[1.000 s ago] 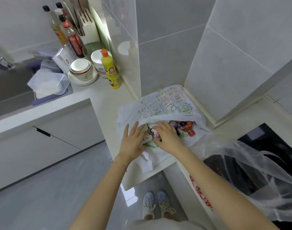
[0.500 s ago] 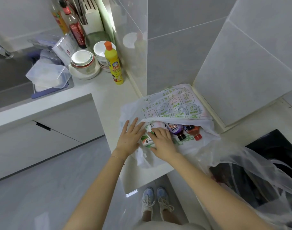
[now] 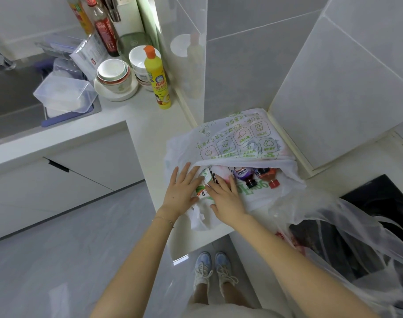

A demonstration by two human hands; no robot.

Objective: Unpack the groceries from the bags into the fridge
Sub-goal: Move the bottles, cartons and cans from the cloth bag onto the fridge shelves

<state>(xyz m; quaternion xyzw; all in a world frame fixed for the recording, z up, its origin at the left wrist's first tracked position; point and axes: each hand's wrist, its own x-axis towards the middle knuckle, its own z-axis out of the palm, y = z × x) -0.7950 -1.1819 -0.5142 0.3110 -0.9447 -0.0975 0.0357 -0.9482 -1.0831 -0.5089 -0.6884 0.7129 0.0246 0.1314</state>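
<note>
The white printed bag (image 3: 239,143) lies on its side on the tabletop (image 3: 150,120). Its bottom is pushed back against the wall and its mouth opens toward the front edge, where the person stands. In the mouth I see a small carton (image 3: 202,192) with green and orange print, a purple bottle (image 3: 242,174) and a red-capped bottle (image 3: 269,179), all lying flat and side by side.

The left hand (image 3: 181,191) rests on the left lip of the bag with its fingers straight and spread. It grips nothing and only presses on the film beside the carton. The right hand (image 3: 226,199) lies over the carton with its fingers lightly bent across it. I cannot tell whether the thumb closes under the carton.

I judge that the step in hand is to take the first item out, so the task is near its beginning. To do it well, the left hand should keep the lip pinned down and open. The right hand should close fully around the body of the carton and draw it low toward the front edge, not lift it up through the upper film.

The two bottles are round and lie near the mouth, so a quick pull on the film could make them roll toward the front edge. A clear bag (image 3: 333,221) lies just beside, at the right, partly over the dark cooktop (image 3: 383,196). The fridge is not in view.
</note>
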